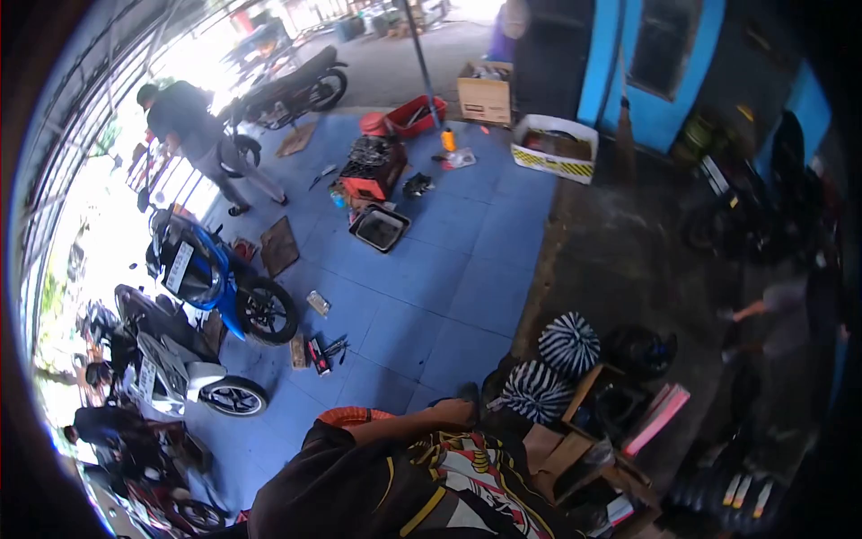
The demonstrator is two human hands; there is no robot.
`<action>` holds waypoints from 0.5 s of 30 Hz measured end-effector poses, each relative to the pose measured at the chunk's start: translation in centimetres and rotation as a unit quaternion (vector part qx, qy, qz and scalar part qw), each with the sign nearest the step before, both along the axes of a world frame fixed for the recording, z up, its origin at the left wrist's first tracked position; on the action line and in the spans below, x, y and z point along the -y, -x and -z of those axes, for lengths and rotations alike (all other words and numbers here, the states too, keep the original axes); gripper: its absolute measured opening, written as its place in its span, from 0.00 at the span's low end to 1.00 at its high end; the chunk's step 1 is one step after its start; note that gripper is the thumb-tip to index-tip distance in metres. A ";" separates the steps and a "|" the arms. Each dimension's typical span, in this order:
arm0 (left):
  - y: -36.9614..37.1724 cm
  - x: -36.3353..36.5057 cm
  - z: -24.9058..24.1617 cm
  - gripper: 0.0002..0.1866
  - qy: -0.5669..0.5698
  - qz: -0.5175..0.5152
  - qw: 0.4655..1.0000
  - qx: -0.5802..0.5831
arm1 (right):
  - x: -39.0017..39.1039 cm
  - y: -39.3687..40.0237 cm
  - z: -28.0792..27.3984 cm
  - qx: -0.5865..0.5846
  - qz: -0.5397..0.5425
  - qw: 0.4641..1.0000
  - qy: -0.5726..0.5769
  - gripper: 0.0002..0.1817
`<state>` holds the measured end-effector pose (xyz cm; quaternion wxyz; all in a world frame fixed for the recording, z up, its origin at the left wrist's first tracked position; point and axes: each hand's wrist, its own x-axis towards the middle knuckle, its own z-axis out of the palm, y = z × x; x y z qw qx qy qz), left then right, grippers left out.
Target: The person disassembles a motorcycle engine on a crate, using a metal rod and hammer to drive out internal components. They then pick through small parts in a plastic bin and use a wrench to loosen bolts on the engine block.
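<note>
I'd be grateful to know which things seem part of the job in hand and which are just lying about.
Nearest the left hand, its grip unclear, so perhaps in use:
- orange ribbed object
- striped round object

Apparently just lying about:
- yellow bottle
- shallow tray
- open cardboard box

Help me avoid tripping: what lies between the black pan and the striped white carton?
The head view shows only bare blue tiles between black pan and striped white carton.
</note>
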<state>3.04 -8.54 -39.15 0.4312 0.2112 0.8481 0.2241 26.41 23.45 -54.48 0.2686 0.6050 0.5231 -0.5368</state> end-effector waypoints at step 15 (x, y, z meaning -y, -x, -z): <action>1.5 10.1 0.1 0.30 0.081 -0.257 0.960 0.072 | 5.0 34.2 -0.6 -0.172 -0.467 0.859 -0.119 0.37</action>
